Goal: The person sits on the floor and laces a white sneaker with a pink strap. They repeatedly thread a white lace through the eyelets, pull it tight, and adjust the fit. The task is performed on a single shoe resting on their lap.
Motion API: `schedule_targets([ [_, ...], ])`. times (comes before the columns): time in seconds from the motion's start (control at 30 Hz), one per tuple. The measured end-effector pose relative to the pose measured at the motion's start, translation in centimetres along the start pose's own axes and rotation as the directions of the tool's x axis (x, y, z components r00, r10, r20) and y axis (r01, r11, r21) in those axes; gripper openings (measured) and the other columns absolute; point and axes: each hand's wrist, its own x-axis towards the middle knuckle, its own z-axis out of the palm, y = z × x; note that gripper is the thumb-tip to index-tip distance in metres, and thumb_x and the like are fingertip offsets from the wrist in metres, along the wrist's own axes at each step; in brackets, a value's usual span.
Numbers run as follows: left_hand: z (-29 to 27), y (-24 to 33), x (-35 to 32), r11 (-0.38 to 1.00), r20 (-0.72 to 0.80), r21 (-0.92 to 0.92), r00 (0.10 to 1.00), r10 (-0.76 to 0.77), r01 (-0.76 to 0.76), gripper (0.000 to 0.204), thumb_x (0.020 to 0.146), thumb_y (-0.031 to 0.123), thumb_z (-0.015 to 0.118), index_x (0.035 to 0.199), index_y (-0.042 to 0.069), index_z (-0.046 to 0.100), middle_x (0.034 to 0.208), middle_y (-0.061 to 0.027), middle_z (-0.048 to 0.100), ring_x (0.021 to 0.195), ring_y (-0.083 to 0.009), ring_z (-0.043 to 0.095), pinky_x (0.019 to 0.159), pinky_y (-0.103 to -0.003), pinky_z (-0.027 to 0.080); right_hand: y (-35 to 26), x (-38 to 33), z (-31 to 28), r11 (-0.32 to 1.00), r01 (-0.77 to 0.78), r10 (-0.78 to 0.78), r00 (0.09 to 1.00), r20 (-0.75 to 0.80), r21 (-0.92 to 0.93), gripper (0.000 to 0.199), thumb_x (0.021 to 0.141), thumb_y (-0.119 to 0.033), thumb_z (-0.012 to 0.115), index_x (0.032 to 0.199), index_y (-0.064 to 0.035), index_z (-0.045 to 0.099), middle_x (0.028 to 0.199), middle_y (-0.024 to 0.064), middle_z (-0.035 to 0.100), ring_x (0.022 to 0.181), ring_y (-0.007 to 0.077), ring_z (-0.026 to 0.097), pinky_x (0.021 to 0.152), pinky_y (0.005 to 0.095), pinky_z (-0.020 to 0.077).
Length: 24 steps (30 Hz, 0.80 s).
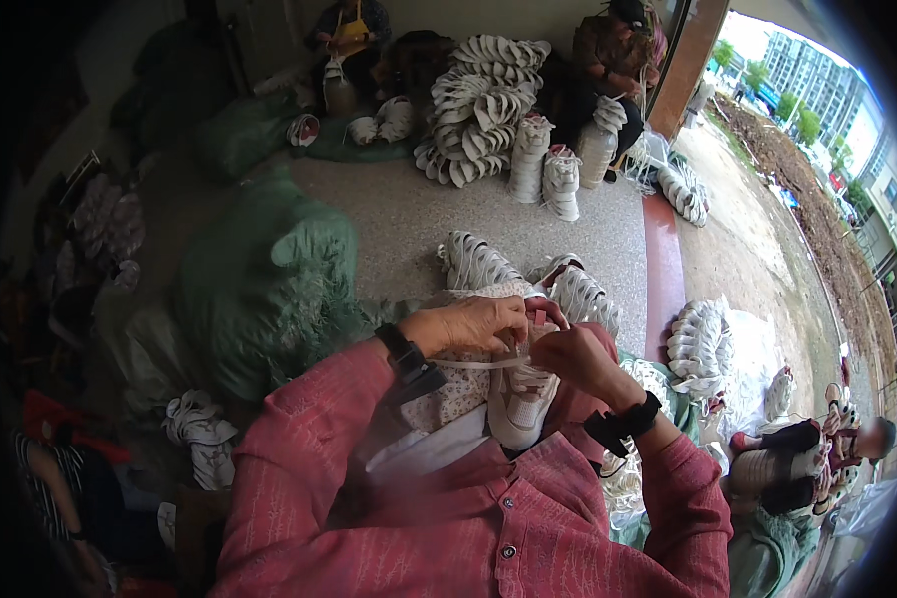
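An off-white sneaker [517,411] rests on my lap, toe toward me, with a pinkish tongue and a red tab at its opening. A pale flat shoelace [468,365] runs out from it to the left. My left hand [476,325] is over the left side of the opening, thumb and fingers pinched on the lace. My right hand [578,357] comes from the other side, its fingers also closed at the lacing; its fingertips are partly hidden. Floral cloth [447,401] lies under the shoe. Just beyond my hands stand rows of nested white shoes [476,261].
Large green sacks [269,289] fill the left. A tall heap of white shoe uppers [483,105] stands at the back, between two seated people working. More stacked shoes [701,339] are at the right, beside another person [847,439]. A striped sleeve shows at lower left.
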Motion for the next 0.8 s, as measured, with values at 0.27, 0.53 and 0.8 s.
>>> schedule_targets([
  [0.27, 0.5, -1.0, 0.1, 0.998, 0.016, -0.058, 1.000, 0.022, -0.021, 0.019, 0.074, 0.004, 0.070, 0.089, 0.006, 0.060, 0.089, -0.0079, 0.060, 0.084, -0.0240, 0.062, 0.074, -0.037, 0.049, 0.8, 2.0, 0.1, 0.964, 0.125, -0.149, 0.985, -0.088, -0.236, 0.005, 0.083, -0.015, 0.068, 0.088, -0.0140, 0.071, 0.104, 0.0035, 0.067, 0.086, 0.0260, 0.067, 0.071, 0.0383, 0.0544],
  [0.53, 1.5, -1.1, -0.4, 1.000, -0.139, 0.024, 0.990, -0.003, 0.006, 0.025, 0.073, 0.013, 0.077, 0.079, 0.005, 0.055, 0.084, -0.0084, 0.058, 0.081, -0.0256, 0.060, 0.072, -0.036, 0.047, 1.9, 3.9, 1.4, 0.837, 0.445, -0.479, 0.877, -0.032, -0.317, 0.015, 0.077, -0.014, 0.072, 0.092, -0.0157, 0.069, 0.095, 0.0008, 0.064, 0.093, 0.0219, 0.065, 0.076, 0.0368, 0.0543],
  [0.8, 1.6, -0.4, -1.7, 0.942, -0.109, -0.333, 0.991, -0.071, 0.031, 0.022, 0.081, 0.026, 0.076, 0.088, 0.008, 0.066, 0.093, -0.0074, 0.058, 0.087, -0.0252, 0.059, 0.079, -0.034, 0.047, 1.2, 2.7, -1.8, 0.628, 0.376, -0.489, 0.872, 0.031, -0.681, 0.012, 0.079, -0.011, 0.062, 0.089, -0.0103, 0.068, 0.097, 0.0041, 0.060, 0.094, 0.0216, 0.062, 0.077, 0.0372, 0.0506],
])
